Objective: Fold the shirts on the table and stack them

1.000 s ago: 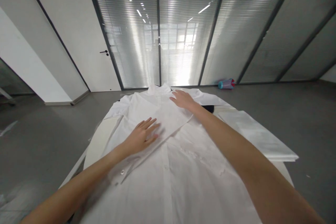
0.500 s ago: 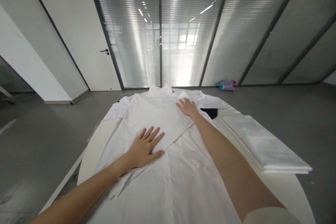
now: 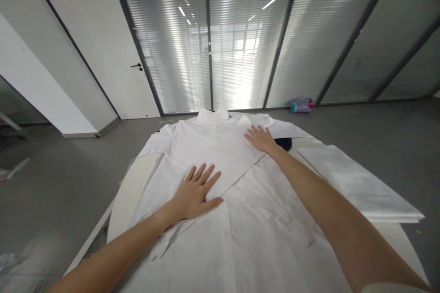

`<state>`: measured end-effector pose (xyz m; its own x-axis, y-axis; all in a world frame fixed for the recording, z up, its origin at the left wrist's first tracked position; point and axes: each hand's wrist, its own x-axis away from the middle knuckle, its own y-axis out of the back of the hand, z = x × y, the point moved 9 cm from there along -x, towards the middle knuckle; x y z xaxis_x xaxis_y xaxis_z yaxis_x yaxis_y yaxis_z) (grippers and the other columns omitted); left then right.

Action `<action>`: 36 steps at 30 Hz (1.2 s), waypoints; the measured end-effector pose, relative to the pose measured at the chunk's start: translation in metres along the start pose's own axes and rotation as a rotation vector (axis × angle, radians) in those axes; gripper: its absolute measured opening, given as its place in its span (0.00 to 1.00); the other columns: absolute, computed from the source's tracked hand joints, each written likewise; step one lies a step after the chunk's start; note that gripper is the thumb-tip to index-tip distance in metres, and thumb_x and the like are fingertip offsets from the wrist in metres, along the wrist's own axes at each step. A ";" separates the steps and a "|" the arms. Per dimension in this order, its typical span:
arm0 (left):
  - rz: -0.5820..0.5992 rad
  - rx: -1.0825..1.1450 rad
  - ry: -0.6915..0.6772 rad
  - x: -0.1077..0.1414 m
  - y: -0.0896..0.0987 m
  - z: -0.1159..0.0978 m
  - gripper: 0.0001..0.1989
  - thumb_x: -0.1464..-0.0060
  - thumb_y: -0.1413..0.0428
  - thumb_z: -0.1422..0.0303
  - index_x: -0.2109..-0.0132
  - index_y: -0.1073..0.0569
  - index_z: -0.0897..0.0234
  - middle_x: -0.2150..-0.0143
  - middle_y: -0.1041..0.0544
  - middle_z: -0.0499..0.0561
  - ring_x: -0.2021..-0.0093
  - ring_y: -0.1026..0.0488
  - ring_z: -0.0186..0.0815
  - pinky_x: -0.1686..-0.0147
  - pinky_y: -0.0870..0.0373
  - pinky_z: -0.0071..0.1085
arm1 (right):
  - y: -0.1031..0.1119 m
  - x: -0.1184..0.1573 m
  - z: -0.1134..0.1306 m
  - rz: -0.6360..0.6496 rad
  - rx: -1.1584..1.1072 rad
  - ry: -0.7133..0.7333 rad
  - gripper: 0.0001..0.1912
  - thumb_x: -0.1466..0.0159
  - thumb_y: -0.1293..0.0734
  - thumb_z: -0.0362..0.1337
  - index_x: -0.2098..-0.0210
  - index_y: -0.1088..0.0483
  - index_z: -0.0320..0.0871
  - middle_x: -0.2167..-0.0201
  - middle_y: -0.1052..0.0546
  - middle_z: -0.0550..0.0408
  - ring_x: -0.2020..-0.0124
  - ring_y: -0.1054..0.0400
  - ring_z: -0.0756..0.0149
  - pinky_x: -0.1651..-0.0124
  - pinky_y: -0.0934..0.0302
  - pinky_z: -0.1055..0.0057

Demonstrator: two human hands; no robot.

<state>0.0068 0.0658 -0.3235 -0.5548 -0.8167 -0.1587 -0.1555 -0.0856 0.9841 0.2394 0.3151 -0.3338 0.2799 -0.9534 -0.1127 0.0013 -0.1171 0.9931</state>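
Note:
A white button-up shirt (image 3: 220,146) lies spread over a pale round-ended table (image 3: 120,213), its collar (image 3: 213,115) at the far end. One sleeve crosses the front diagonally, and its edge shows between my hands. My left hand (image 3: 196,193) rests flat on the cloth near the middle, fingers spread. Farther off, my right hand (image 3: 260,138) lies flat on the upper right of the shirt, its fingers also apart. Neither hand grips the fabric. A small dark patch (image 3: 283,143) shows beside my right wrist; I cannot tell what it is.
Folded white cloth (image 3: 357,183) lies on the table's right side, its corner past the edge. A blue-and-red cylindrical object (image 3: 301,105) rests on the grey floor by the glass partition (image 3: 237,55). A white door (image 3: 103,46) stands at the back left.
My right hand has slid a little to the right across the shirt, away from the button line. My left hand stays in about the same place on the cloth. The view has shifted slightly.

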 end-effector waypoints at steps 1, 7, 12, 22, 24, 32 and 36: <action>0.001 0.000 0.001 0.000 0.000 0.000 0.38 0.36 0.57 0.42 0.26 0.53 0.52 0.25 0.52 0.54 0.26 0.56 0.53 0.31 0.57 0.56 | -0.001 0.000 0.000 -0.004 0.001 0.000 0.36 0.28 0.55 0.55 0.31 0.43 0.42 0.27 0.48 0.47 0.28 0.57 0.42 0.30 0.63 0.42; 0.019 -0.005 0.007 0.000 -0.002 -0.003 0.38 0.35 0.59 0.43 0.26 0.52 0.54 0.24 0.54 0.55 0.26 0.57 0.54 0.31 0.58 0.57 | -0.006 -0.003 -0.002 -0.019 0.023 0.009 0.36 0.28 0.54 0.54 0.30 0.43 0.40 0.27 0.48 0.47 0.29 0.55 0.42 0.30 0.61 0.45; 0.007 0.000 -0.002 -0.001 -0.001 -0.006 0.38 0.36 0.59 0.42 0.26 0.52 0.52 0.25 0.53 0.54 0.26 0.56 0.53 0.31 0.56 0.58 | -0.007 -0.002 -0.006 -0.051 0.044 0.031 0.35 0.27 0.53 0.53 0.31 0.42 0.39 0.28 0.46 0.45 0.30 0.52 0.40 0.32 0.57 0.44; 0.019 0.033 0.008 -0.001 0.000 -0.020 0.39 0.36 0.59 0.41 0.26 0.51 0.54 0.25 0.53 0.55 0.26 0.57 0.55 0.31 0.56 0.59 | 0.014 0.003 -0.005 -0.056 -0.095 -0.013 0.25 0.32 0.40 0.45 0.44 0.28 0.36 0.38 0.31 0.36 0.37 0.40 0.41 0.35 0.50 0.45; 0.019 0.044 0.009 -0.002 0.000 -0.020 0.39 0.36 0.59 0.41 0.26 0.51 0.53 0.25 0.53 0.55 0.26 0.56 0.55 0.31 0.56 0.59 | 0.026 -0.014 0.007 -0.077 -0.150 -0.034 0.20 0.34 0.37 0.41 0.50 0.23 0.35 0.44 0.26 0.34 0.39 0.37 0.41 0.36 0.48 0.47; 0.029 0.100 0.031 -0.003 0.002 -0.016 0.39 0.38 0.56 0.40 0.27 0.50 0.51 0.25 0.52 0.54 0.26 0.56 0.56 0.32 0.55 0.61 | 0.042 -0.113 0.072 -0.117 -0.397 -0.034 0.23 0.35 0.37 0.36 0.42 0.28 0.38 0.41 0.27 0.45 0.42 0.32 0.56 0.39 0.40 0.65; 0.028 0.126 0.029 -0.004 0.003 -0.015 0.40 0.39 0.55 0.40 0.27 0.49 0.52 0.25 0.53 0.55 0.26 0.56 0.57 0.32 0.57 0.63 | 0.032 -0.140 0.078 -0.135 -0.484 -0.067 0.28 0.38 0.34 0.37 0.38 0.32 0.36 0.39 0.29 0.40 0.46 0.28 0.53 0.41 0.37 0.62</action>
<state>0.0214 0.0604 -0.3189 -0.5372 -0.8338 -0.1271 -0.2428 0.0086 0.9700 0.1259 0.4229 -0.2884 0.1848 -0.9563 -0.2268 0.4829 -0.1126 0.8684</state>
